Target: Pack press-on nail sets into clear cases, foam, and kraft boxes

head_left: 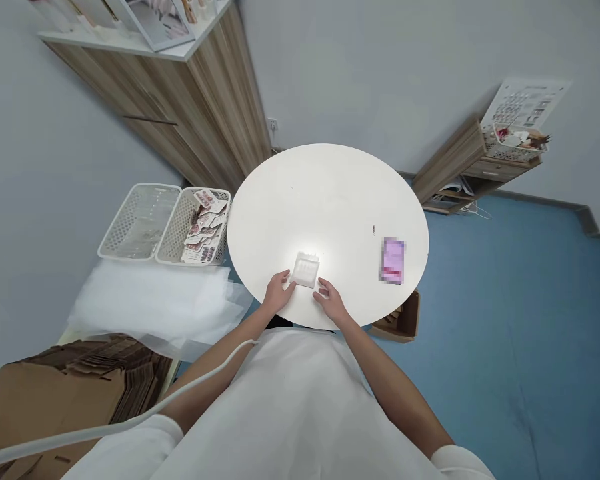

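On the round white table (330,193) a small, roughly square white tray (306,270) lies near the front edge, between my two hands. My left hand (279,292) is at the tray's lower left corner, fingers apart, with nothing in it. Just off the lower right side of the tray, my right hand (331,300) rests with its fingers spread and holds nothing. Whether the left fingertips touch the tray is too small to tell.
A blurred purple object (393,261) lies on the table's right side. Left of the table are white baskets (169,230) with printed cards, translucent sheets (155,300) and folded cardboard (55,400). A cardboard box (409,319) stands below the right edge. A white cord crosses my left arm.
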